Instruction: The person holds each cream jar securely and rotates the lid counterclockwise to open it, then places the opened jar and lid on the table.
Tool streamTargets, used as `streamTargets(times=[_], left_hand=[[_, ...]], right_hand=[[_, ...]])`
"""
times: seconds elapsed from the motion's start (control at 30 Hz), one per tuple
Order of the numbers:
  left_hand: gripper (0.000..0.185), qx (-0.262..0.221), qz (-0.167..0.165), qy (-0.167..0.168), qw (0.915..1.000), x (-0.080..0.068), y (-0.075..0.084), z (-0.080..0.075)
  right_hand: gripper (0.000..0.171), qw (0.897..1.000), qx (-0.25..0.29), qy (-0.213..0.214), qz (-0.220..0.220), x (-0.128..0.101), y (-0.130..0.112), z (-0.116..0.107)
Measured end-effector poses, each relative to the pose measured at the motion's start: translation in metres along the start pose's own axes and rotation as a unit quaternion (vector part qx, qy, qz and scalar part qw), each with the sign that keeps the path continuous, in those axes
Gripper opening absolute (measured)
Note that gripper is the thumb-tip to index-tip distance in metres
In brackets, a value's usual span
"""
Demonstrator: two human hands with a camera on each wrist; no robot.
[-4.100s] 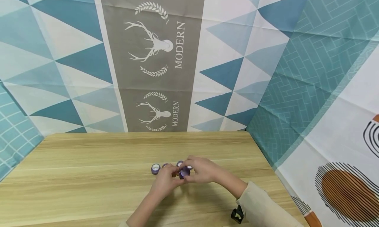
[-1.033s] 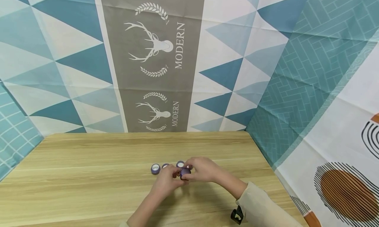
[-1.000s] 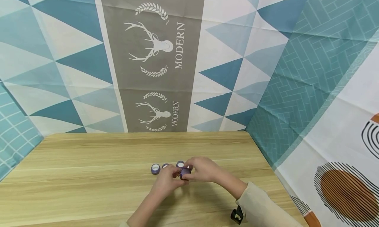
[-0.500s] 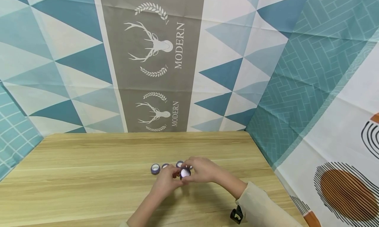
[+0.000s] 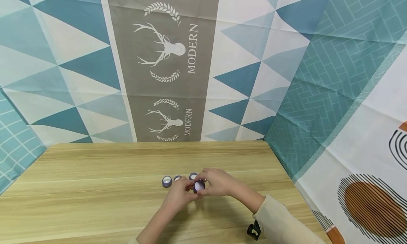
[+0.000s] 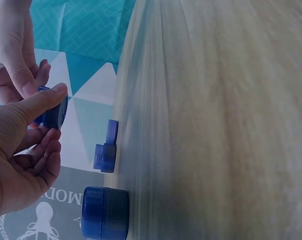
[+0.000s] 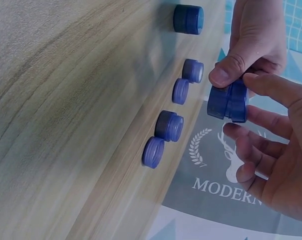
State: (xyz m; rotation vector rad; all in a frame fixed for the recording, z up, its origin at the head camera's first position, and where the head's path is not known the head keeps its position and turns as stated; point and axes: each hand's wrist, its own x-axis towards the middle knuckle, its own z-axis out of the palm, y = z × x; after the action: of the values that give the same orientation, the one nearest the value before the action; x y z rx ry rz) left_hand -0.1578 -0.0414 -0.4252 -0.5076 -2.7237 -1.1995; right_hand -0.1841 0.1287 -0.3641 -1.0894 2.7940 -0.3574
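Pinching one purple jar (image 5: 199, 185) between them, left hand (image 5: 179, 195) and right hand (image 5: 217, 182) each keep a closed grip.

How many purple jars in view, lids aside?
4. A held jar between left hand and right hand; a capped jar at the row's end; two open jars on the table, each by a loose lid. Hands may hide more.

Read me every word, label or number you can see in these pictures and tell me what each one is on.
"MODERN": white capitals running up the grey deer-print strip of the backdrop cloth, beside the upper antlered head.
"MODERN": again lower on that strip, beside the smaller deer.
"MODERN": the same print shows in the right wrist view.
"MOD": a cut-off part shows in the left wrist view.
The small purple round jars and the one both hands hold bear no readable text.
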Motion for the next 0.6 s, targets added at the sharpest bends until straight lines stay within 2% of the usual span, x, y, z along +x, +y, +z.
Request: streamTargets(times=[0.6], left_hand=[[0.023, -0.005, -0.018, -0.002, 0.9998, -0.0007, 0.0015, -0.0005]], right_hand=[[0.035, 1.0, 0.005, -0.002, -0.001, 0.0005, -0.0014, -0.0018]])
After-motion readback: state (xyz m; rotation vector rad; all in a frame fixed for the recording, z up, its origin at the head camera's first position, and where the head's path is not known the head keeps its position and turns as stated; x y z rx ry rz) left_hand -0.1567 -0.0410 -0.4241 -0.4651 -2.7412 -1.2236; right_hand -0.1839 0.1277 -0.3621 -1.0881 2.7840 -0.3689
